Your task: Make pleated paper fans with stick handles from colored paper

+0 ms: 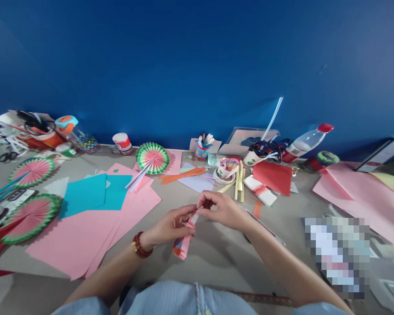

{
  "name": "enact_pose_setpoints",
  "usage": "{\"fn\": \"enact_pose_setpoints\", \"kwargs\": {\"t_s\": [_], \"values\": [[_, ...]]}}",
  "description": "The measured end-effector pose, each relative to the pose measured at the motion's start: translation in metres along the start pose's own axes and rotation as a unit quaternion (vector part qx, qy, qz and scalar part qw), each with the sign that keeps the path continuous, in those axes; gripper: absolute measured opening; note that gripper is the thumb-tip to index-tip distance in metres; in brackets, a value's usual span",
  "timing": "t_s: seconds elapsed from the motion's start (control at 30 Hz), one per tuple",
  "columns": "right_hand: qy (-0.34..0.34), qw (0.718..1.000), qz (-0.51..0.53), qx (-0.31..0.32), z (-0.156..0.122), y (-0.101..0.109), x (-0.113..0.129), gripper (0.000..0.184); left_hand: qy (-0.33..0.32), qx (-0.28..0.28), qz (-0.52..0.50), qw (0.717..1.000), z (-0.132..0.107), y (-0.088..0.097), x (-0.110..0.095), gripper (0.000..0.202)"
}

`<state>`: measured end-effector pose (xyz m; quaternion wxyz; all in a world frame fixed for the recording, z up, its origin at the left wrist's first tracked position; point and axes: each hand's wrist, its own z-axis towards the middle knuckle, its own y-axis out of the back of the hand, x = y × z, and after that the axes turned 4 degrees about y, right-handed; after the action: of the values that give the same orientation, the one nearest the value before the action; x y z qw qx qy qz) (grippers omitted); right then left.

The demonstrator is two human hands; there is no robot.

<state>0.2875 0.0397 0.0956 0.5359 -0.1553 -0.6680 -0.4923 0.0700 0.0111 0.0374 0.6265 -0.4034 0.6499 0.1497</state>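
Above the table, in front of my body, my left hand (pixel 174 225) pinches a narrow pleated strip of pink paper (pixel 184 245). Orange and dark colouring shows at the strip's lower end. At its upper end, the fingertips of my right hand (pixel 221 210) are closed on a small whitish piece that meets the strip; whether this is tape or paper I cannot tell. Beyond my hands lie orange paper strips (pixel 184 176) and a lilac sheet (pixel 198 181). A paper cup (pixel 226 167) with coloured folded paper in it stands past my right hand.
Pink sheets (pixel 75 245) and turquoise sheets (pixel 85 194) spread on the left, near several round watermelon-coloured paper fans (pixel 153 157). At the back stand a white-and-red tub (pixel 122 143) and a plastic bottle (pixel 307 142). Red paper (pixel 272 177) and more pink sheets (pixel 357 197) lie rightward.
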Motion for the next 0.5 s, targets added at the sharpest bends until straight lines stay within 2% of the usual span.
{"fn": "enact_pose_setpoints", "kwargs": {"t_s": [0.17, 0.5], "values": [[0.005, 0.998, -0.053, -0.020, -0.0010, -0.0010, 0.0004, 0.003, -0.011, -0.009, -0.010, 1.000, -0.0004, -0.0001, 0.0014, 0.064], [0.013, 0.996, -0.075, -0.039, -0.0006, -0.0056, -0.0014, 0.004, -0.035, 0.006, -0.030, 0.999, 0.0001, 0.0000, 0.0014, 0.062]]}}
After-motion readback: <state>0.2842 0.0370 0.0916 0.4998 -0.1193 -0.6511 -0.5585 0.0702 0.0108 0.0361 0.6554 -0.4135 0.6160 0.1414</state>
